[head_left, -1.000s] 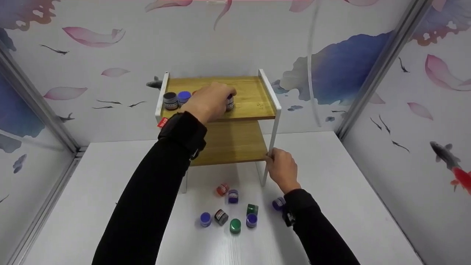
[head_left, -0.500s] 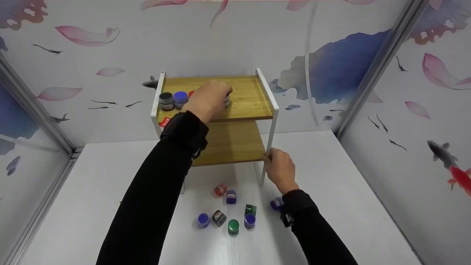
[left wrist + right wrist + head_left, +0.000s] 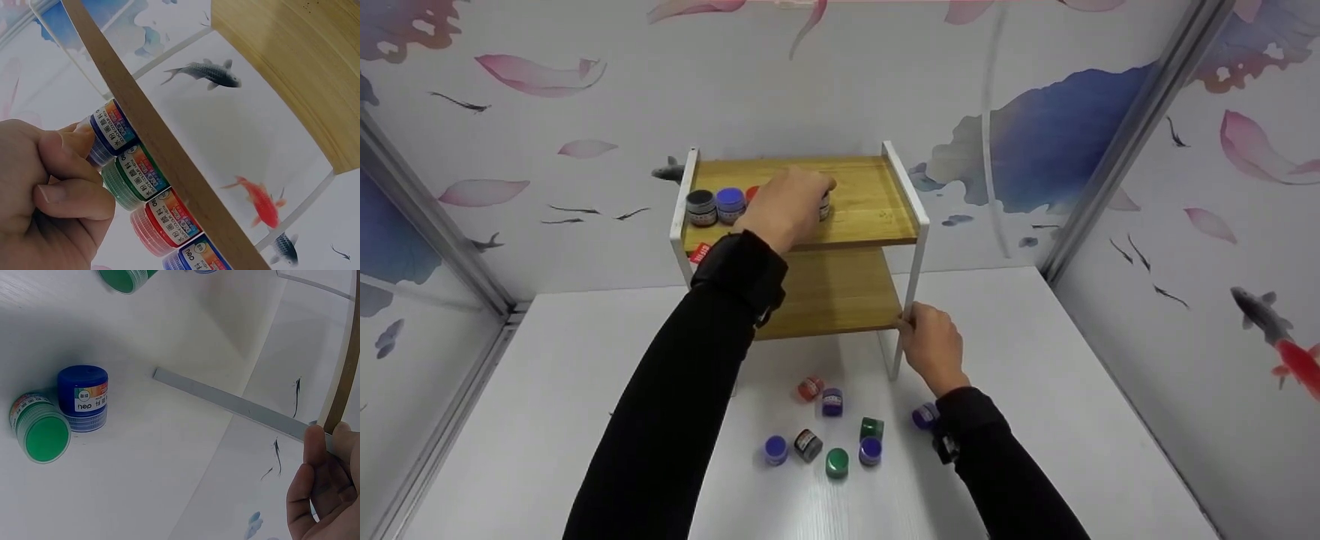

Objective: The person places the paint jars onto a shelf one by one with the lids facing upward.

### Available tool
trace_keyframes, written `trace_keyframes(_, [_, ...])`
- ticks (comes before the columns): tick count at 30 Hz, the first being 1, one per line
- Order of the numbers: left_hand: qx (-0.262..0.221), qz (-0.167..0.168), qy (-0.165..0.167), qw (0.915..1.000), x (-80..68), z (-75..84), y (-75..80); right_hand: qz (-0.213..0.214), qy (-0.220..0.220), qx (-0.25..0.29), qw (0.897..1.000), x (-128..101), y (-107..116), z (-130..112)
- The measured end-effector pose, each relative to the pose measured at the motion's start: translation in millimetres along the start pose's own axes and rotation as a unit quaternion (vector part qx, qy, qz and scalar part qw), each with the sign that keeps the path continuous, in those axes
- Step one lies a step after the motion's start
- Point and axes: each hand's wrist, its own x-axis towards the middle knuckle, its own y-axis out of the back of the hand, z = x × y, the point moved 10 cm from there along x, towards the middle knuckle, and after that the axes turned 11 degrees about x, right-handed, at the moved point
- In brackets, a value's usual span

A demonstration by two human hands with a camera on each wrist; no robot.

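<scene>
Left grip point(image 3: 784, 206): pinching blue jar point(image 3: 115, 132)
Right grip point(image 3: 934, 341): around rack leg point(image 3: 916, 259)
Upper shelf point(image 3: 877, 195): jar row point(image 3: 140, 177), seemingly part done
Table point(image 3: 585, 360): loose jars point(image 3: 808, 445) apparently left

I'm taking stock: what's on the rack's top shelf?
A black jar, blue jar, red jar, green jar and, at the left hand, dark blue jar. In head view, the hand covers the green jar; anything else behind can't be seen.
</scene>
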Motion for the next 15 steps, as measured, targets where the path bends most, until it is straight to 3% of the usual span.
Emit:
trace_keyframes(10, [-0.029,0.002,-0.001,0.9996,-15.0,-7.0,6.3,0.003,0.01,0.01,1.0,0,-1,-1])
trace_keyframes(15, [-0.043,0.019,-0.013,0.9988,-24.6,-11.0,10.6,-0.001,0.004,0.006,1.0,0,0,1])
